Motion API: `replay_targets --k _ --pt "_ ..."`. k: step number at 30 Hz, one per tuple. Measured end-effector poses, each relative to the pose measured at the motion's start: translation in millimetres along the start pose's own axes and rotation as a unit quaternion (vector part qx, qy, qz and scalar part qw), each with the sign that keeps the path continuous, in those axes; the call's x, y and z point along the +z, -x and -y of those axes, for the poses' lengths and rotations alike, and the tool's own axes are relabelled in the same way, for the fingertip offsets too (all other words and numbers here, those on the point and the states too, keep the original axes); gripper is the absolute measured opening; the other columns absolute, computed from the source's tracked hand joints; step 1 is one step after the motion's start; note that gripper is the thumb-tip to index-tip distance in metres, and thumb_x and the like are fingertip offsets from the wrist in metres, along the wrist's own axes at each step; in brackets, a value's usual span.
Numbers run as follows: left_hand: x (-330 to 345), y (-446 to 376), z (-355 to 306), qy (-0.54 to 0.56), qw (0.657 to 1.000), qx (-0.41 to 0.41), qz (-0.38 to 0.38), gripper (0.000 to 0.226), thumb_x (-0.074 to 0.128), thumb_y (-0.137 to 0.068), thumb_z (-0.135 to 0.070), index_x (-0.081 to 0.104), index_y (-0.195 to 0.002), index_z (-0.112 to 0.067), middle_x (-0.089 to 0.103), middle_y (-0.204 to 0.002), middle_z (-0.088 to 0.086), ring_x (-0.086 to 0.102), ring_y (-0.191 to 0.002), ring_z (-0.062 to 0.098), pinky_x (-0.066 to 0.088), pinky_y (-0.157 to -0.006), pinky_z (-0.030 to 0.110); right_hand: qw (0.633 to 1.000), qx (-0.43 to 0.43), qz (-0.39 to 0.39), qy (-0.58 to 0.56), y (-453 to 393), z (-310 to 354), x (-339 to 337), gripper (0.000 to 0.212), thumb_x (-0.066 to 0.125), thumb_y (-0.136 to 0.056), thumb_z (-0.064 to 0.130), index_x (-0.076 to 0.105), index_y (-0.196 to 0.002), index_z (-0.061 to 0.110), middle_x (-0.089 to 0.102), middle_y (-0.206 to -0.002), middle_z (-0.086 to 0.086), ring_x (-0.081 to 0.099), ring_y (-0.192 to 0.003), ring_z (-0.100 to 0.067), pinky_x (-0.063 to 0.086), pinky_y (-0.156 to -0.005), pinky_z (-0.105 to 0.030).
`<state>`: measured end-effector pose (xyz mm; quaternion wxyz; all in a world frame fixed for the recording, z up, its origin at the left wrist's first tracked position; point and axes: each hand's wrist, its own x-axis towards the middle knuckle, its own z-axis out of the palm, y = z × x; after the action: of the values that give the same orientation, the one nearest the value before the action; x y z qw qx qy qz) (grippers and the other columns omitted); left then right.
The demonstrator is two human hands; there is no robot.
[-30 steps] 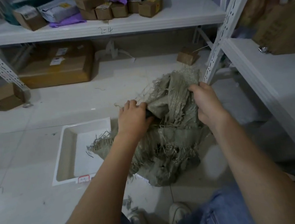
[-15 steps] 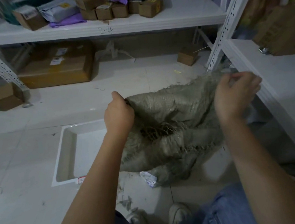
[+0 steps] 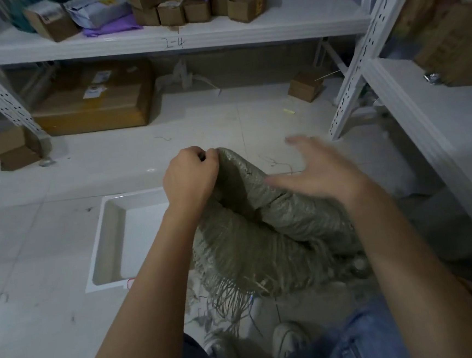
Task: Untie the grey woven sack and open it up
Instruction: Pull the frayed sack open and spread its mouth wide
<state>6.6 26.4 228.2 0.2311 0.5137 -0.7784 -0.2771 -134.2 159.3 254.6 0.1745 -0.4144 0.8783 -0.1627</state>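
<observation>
The grey woven sack point(image 3: 265, 233) hangs bunched over the white tiled floor in front of me, with frayed threads dangling from its lower edge. My left hand point(image 3: 190, 180) is closed on the sack's upper left edge and holds it up. My right hand point(image 3: 318, 171) is blurred with motion, fingers spread, hovering over the top right of the sack; it grips nothing that I can see.
A white shallow tray point(image 3: 112, 241) lies on the floor left of the sack. White metal shelving point(image 3: 363, 76) stands close on the right and across the back, with cardboard boxes point(image 3: 91, 103) beneath. My shoes point(image 3: 289, 342) are just below the sack.
My right hand has let go of the sack's right edge and swung inward with spread fingers. The sack has dropped from stretched wide to bunched, still held by my left hand.
</observation>
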Motion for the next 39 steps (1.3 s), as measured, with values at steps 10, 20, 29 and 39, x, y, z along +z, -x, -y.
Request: replay_targets --k 10,20,29,39 --pt "-23 -8 23 0.011 0.999 -0.047 0.001 0.051 0.05 -0.082 -0.047 0.072 -0.079 -0.001 0.067 -0.074 0.02 0.058 -0.067 0.03 0.05 -0.07 0.036 0.976 0.051 0.115 -0.177 -21 -49 13 0.016 0.061 -0.088 0.022 0.068 -0.087 0.008 0.067 -0.087 -0.007 0.06 -0.075 -0.015 0.046 -0.057 -0.018" --pt "-21 -22 64 0.226 0.917 -0.316 0.086 0.024 0.056 -0.078 -0.025 0.057 -0.087 -0.003 0.053 -0.074 0.01 0.049 -0.066 0.023 0.039 -0.062 0.029 0.821 0.171 0.288 -0.462 -41 -70 17 0.039 0.062 -0.075 0.037 0.07 -0.1 0.007 0.075 -0.094 -0.012 0.071 -0.083 -0.023 0.056 -0.082 -0.035" --pt "28 -27 109 -0.233 0.941 -0.135 0.206 0.046 0.055 -0.087 -0.026 0.05 -0.123 0.001 0.055 -0.128 0.023 0.054 -0.116 0.037 0.045 -0.093 0.038 0.848 0.304 0.324 -0.287 -72 -99 53 0.023 0.043 -0.093 0.002 0.06 -0.084 -0.01 0.058 -0.086 -0.019 0.055 -0.077 -0.03 0.054 -0.07 -0.032" --pt "118 31 56 -0.184 0.938 0.213 0.201 0.046 0.043 -0.095 -0.033 0.039 -0.136 -0.013 0.048 -0.129 0.015 0.059 -0.105 0.038 0.047 -0.076 0.04 0.912 0.257 0.091 -0.306 -82 -77 54 0.025 0.051 -0.091 0.022 0.055 -0.102 0.0 0.063 -0.09 -0.012 0.058 -0.084 -0.026 0.052 -0.069 -0.031"
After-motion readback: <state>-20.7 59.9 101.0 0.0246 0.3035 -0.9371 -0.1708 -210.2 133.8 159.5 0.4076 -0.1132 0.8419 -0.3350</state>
